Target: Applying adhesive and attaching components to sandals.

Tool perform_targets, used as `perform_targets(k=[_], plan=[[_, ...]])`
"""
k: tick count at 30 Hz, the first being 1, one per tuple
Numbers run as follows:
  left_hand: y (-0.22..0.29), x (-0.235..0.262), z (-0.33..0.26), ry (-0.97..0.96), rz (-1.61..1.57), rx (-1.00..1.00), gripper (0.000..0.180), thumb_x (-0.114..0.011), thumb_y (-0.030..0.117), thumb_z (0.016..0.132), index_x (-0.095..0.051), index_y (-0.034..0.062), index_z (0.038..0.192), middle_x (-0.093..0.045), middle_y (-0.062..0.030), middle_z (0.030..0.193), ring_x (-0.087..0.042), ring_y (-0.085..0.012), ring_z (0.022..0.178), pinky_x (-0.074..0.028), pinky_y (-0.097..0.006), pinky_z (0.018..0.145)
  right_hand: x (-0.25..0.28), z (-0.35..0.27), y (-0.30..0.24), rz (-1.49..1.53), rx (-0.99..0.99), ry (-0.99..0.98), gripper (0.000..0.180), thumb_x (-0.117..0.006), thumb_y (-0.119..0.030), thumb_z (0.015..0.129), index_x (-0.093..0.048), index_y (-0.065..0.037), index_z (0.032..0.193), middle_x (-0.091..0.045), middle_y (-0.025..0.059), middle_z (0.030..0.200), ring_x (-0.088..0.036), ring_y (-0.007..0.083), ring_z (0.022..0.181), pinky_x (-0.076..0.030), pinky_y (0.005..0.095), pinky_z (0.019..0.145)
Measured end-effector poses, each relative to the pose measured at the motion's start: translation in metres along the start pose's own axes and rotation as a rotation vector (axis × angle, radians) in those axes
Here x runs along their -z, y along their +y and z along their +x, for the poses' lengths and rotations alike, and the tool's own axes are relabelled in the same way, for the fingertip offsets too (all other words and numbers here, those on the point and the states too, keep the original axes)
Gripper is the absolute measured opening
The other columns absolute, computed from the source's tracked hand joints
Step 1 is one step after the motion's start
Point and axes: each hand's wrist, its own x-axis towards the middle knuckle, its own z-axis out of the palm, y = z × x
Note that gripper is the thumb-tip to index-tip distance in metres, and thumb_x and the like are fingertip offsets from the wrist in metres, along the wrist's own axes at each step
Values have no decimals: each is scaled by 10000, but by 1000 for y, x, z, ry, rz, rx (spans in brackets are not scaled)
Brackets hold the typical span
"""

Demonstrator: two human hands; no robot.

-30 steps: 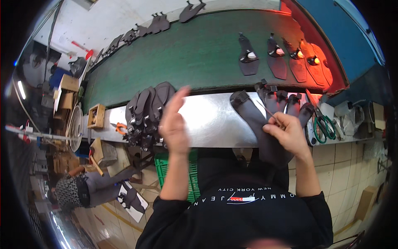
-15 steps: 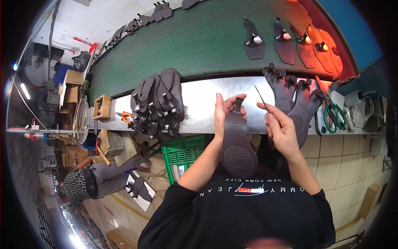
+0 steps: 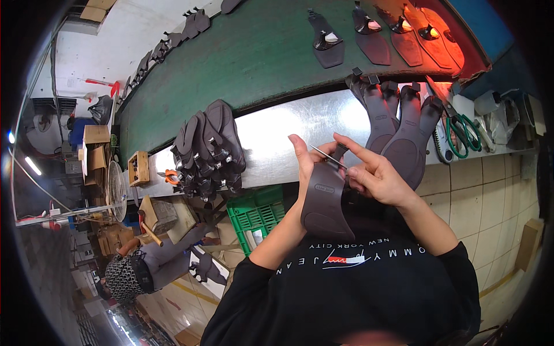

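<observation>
A dark brown sandal sole (image 3: pixel 325 205) hangs heel-down in front of my chest, gripped at its narrow toe end by my left hand (image 3: pixel 306 167). A short black strap end (image 3: pixel 340 151) sticks up from its tip. My right hand (image 3: pixel 378 177) is closed on a thin, pointed metal tool (image 3: pixel 326 155), which lies slantwise across the toe end beside the strap. Its forefinger reaches to the strap's top. Whether the tool's tip goes into the sole, I cannot tell. Nearest my right hand, several similar soles (image 3: pixel 407 144) lie overlapping on the metal ledge.
Beyond the metal ledge (image 3: pixel 277 131) runs a green belt (image 3: pixel 242 75) carrying several sandals (image 3: pixel 329 49). A sandal pile (image 3: pixel 210 150) lies left, near orange-handled scissors (image 3: pixel 171 176) and a wooden box (image 3: pixel 139 168). Green-handled scissors (image 3: pixel 464 135) lie right. Below are a green crate (image 3: pixel 257 213) and a co-worker (image 3: pixel 135 271).
My right hand has brought the tool leftward onto the sole's toe end. The sole has tilted, its heel swinging right. The whole view has shifted slightly.
</observation>
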Motion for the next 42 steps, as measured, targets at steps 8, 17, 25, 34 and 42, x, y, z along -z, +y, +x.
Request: perform_targets(k=[8,17,25,34,42], plan=[[0,-16,-12,220,-4,22,1030,-220,885,737,-571,-26,1063,-514,-40,697,-477,-127,579,-405,-244,533,3,1,22,1,166,47,490,-449,-51,943,-383,-101,1425,-445,-50,629,-351,21,551,-309,171,488],[-4,-8,-5,41,127,-37,1036,-160,891,735,-635,-7,939,-495,-11,677,-432,-102,555,-346,-224,538,8,0,22,64,70,67,444,-422,-75,961,-422,-110,1404,-404,-54,613,-312,14,510,-269,165,447],[-11,-10,-3,108,139,-51,1011,-155,867,763,-620,-13,940,-502,-21,681,-441,-106,560,-355,-236,524,11,0,22,173,-10,62,435,-437,-106,971,-417,-108,1405,-402,-46,603,-313,19,479,-281,165,431],[-4,10,16,-142,56,-69,723,-394,634,904,-607,-21,1125,-552,-33,716,-535,-122,635,-432,-235,576,27,6,8,518,-30,-3,421,-435,-169,988,-408,-61,1393,-429,-23,610,-374,38,455,-311,164,415],[117,114,-41,464,538,-1016,166,-609,30,833,-638,-29,986,-687,-140,841,-652,-195,794,-512,-298,774,90,-23,2,-182,316,731,257,-520,-185,959,-608,-33,1147,-498,-40,651,-430,20,513,-316,174,450]])
